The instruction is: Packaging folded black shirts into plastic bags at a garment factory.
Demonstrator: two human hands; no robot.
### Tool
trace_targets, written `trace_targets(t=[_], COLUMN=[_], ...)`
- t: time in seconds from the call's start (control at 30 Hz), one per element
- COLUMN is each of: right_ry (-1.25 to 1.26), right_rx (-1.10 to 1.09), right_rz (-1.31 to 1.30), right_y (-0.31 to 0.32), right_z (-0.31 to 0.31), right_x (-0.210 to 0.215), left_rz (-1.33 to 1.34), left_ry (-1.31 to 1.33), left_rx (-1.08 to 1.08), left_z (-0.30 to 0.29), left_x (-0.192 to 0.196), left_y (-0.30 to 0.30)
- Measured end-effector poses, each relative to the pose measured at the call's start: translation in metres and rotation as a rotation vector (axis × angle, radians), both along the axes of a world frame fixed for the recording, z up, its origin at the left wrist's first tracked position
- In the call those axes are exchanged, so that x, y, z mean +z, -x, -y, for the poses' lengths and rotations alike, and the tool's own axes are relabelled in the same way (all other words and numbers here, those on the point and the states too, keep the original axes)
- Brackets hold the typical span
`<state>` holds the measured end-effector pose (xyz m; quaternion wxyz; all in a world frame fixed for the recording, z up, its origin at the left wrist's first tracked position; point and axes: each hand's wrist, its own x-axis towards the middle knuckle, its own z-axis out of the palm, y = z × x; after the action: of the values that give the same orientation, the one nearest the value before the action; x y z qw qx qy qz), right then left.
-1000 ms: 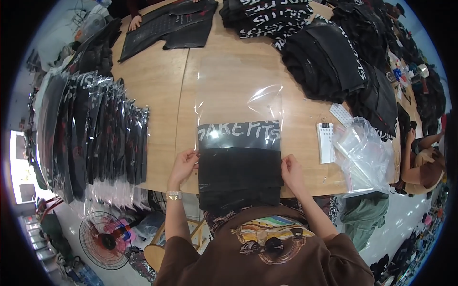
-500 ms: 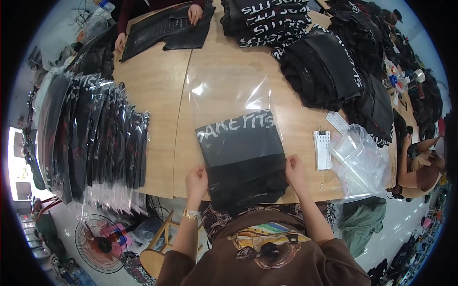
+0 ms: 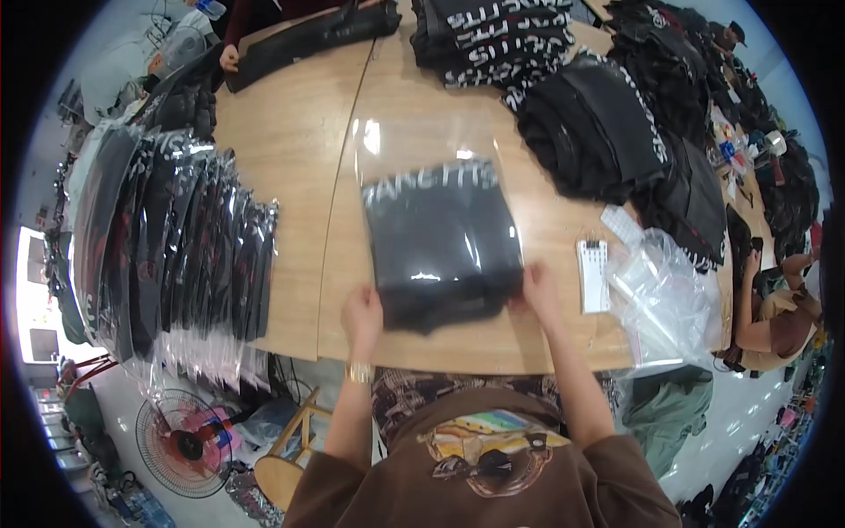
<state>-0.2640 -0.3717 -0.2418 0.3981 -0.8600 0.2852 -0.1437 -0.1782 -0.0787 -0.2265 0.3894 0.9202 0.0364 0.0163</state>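
In front of me a folded black garment (image 3: 440,224) with white lettering along its far edge sits inside a transparent plastic bag (image 3: 422,141). The bag's far end reaches past the cloth and lies over the wooden table. My left hand (image 3: 362,319), with a metal watch on its wrist, is closed on the bag's near left edge. Closed too, my right hand (image 3: 537,292) grips the near right edge. The near end of the bundle is smeared by motion and seems slightly raised off the tabletop.
Upright bagged garments (image 3: 176,238) line the left. Black garment piles (image 3: 590,123) fill the far right. A label sheet (image 3: 594,277) and loose plastic bags (image 3: 664,295) lie to my right. Across the table (image 3: 282,132), a co-worker's hand (image 3: 230,59) touches a dark garment (image 3: 312,44). A fan (image 3: 185,444) stands lower left.
The bagged garment has moved away from me, farther onto the table, and has slid deeper into the bag. Both my hands moved slightly forward. The co-worker's garment is now folded into a narrow strip.
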Motion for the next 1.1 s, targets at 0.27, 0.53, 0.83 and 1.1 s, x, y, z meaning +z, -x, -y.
trace_targets(t=[0.27, 0.53, 0.83, 1.1], right_ry=[-0.26, -0.423, -0.543, 0.289], right_rx=[0.057, -0.027, -0.006, 0.529], right_rz=[-0.219, -0.055, -0.376, 0.246], right_y=[-0.013, -0.045, 0.025, 0.018], right_z=[0.027, 0.009, 0.01, -0.074], right_x=[-0.011, 0.04, 0.044, 0.068], left_rz=[-0.217, -0.074, -0.478, -0.577], left_ry=[0.193, 0.242, 0.368, 0.329], left_rx=[-0.001, 0.029, 0.005, -0.154], left_z=[-0.01, 0.014, -0.005, -0.037], left_x=[-0.025, 0.004, 0.024, 0.025], left_y=[-0.013, -0.029, 0.027, 0.025])
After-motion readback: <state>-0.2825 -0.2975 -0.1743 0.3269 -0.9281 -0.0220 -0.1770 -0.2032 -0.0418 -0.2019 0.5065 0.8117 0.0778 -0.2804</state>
